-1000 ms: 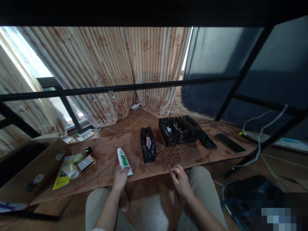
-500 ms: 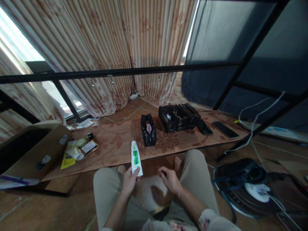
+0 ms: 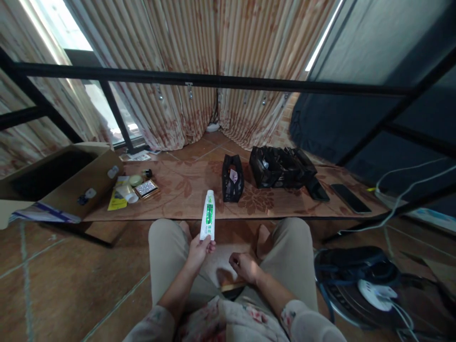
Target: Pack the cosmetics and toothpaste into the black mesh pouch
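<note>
My left hand (image 3: 200,251) grips the flat lower end of a white squeeze tube (image 3: 208,216) between thumb and fingers. The tube has a green printed label, and its capped end points up and away from me. Above my lap, my right hand (image 3: 245,267) is closed with its fingers curled, and nothing shows in it. Just beyond the tube, on the low table (image 3: 178,190), stands a small black open-topped bag (image 3: 228,192) with a pinkish item inside. To its right several more black bags (image 3: 274,173) stand side by side, one with something whitish inside.
A cardboard box (image 3: 96,190) is at the table's left end. Beside it lie a yellow packet (image 3: 117,202), a glittery compact (image 3: 145,188), a pale round container (image 3: 136,180) and a small black-capped bottle (image 3: 147,173). Two dark phones (image 3: 351,198) lie at right. A black bar (image 3: 228,81) crosses behind.
My view has shifted, so the table and the things on it appear further right and higher. The tube stays in my left hand and now stands straighter. My right hand remains curled.
</note>
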The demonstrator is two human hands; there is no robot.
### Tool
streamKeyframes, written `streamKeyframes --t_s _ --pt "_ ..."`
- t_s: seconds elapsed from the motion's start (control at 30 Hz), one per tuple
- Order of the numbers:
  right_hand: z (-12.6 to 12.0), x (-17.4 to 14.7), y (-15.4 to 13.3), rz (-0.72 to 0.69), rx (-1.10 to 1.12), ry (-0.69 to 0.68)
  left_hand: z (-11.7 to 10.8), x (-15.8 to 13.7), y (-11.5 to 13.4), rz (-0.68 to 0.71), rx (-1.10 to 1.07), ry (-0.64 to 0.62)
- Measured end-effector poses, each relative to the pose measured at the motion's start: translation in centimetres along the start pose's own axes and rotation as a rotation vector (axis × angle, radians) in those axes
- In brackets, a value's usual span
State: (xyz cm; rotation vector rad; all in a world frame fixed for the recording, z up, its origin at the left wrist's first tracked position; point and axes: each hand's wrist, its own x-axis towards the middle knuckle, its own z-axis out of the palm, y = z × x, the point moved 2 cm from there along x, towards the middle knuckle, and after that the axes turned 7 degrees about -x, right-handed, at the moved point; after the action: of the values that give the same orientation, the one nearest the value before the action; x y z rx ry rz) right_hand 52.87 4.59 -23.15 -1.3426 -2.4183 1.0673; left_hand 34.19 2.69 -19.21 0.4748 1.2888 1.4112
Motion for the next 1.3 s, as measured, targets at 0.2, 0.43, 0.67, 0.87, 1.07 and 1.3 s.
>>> streamKeyframes --t_s 0.2,0.43,0.67,0.87,1.07,1.3 --pt "-0.2 -0.2 -1.6 -0.038 0.187 0.045 0.1 0.6 -0.5 0.009 0.016 -0.006" --pt "-0.8 1.6 -3.4 0.065 0.509 0.234 0.0 0.7 -0.8 0.031 0.007 -0.001" --pt "0.2 4.9 -5.8 0.104 0.741 0.280 -0.1 0.4 -0.6 0.048 -0.008 -0.023" --pt "0.4 5.7 -6.5 0.125 0.830 0.260 -0.4 0.4 -0.6 0.049 -0.035 -0.019" --pt "0.3 5.5 -6.8 0.133 0.863 0.260 -0.4 0.4 -0.4 0.035 -0.043 -0.022" --pt "-0.6 5.5 -6.0 0.155 0.867 0.313 -0.1 0.1 0.1 0.028 -0.062 -0.031"
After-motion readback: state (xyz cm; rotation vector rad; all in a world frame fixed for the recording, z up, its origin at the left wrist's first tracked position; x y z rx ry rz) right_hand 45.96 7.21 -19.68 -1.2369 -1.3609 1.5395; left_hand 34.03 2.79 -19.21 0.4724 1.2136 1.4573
